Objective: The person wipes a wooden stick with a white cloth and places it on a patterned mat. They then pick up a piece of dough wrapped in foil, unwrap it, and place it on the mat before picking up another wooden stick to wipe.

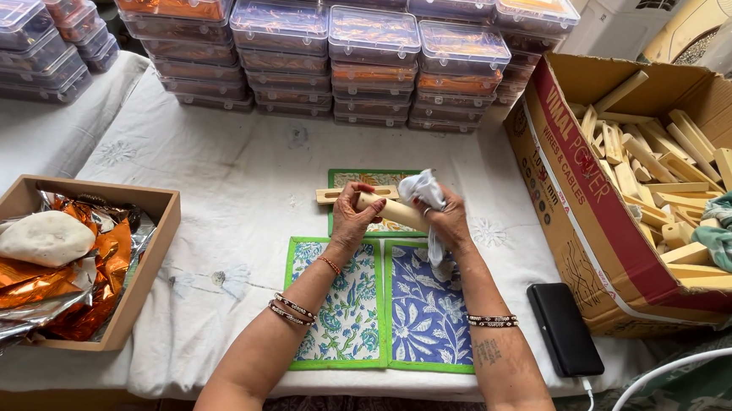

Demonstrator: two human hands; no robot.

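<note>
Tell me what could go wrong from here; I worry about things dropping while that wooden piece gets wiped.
The wooden stick is held only by fingertips of the left hand while the right hand rubs it with a white cloth; it might slip onto the printed mats. The black phone lies near the table edge by the right forearm, so an elbow could nudge it off.

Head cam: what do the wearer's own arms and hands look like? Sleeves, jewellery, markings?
Both forearms are bare, with no sleeves in view. The left hand side carries a thin beaded bracelet at the wrist and two dark beaded bangles further up the forearm. The right hand has a ring on one finger, a dark beaded bangle on the forearm, and a small dark tattoo just beyond it.
</note>
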